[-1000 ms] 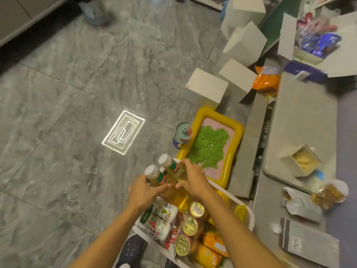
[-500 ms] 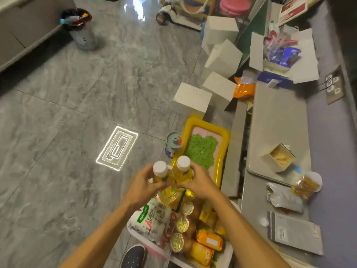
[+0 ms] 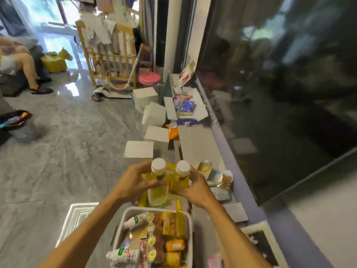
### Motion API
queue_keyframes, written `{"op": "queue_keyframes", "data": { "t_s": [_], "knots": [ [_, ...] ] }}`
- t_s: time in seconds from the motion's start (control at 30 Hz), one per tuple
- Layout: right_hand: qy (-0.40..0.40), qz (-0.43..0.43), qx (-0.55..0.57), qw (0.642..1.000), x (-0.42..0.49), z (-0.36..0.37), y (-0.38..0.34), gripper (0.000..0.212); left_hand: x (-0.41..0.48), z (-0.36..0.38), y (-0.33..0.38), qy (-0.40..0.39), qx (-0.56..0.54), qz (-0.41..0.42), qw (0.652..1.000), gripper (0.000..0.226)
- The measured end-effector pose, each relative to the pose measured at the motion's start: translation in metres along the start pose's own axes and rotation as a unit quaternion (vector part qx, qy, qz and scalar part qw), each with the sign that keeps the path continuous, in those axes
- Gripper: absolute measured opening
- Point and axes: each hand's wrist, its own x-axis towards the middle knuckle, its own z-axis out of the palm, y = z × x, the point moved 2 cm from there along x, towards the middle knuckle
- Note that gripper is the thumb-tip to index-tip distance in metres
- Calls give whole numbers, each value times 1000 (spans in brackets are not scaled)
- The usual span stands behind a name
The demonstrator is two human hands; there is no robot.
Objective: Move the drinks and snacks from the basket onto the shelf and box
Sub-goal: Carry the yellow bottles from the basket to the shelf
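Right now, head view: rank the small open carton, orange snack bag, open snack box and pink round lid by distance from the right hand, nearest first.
From the right hand:
1. Small open carton, just beyond it on the shelf.
2. Orange snack bag, farther along, at the shelf's left edge.
3. Open snack box, behind the bag.
4. Pink round lid, farthest back.

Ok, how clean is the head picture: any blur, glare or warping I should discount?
Head view: left hand with the left bottle and right hand with the right bottle read fairly sharp; the dark glass on the right is smeared with reflections; the window top left is blown out, with glare on the floor; the wide angle bends the ledge.
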Motion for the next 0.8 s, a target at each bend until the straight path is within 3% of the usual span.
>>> {"op": "queue_keyframes", "data": {
  "t_s": [0.13, 0.33, 0.53, 0.8],
  "knots": [
    [98, 20, -16, 995, -87, -57, -49, 82, -8, 17, 82, -84, 25, 89, 992, 45],
    [256, 88, -46, 962, -256, -118, -81, 68, -49, 93, 187, -225, 42, 203, 952, 38],
    [410, 173, -59, 894, -464, -145, -85, 70, -148, 225, 270, -374, 25, 280, 884, 36],
    [554, 279, -55, 782, -772, -136, -80, 70, -363, 406, 352, -543, -14, 333, 771, 36]
  ]
}}
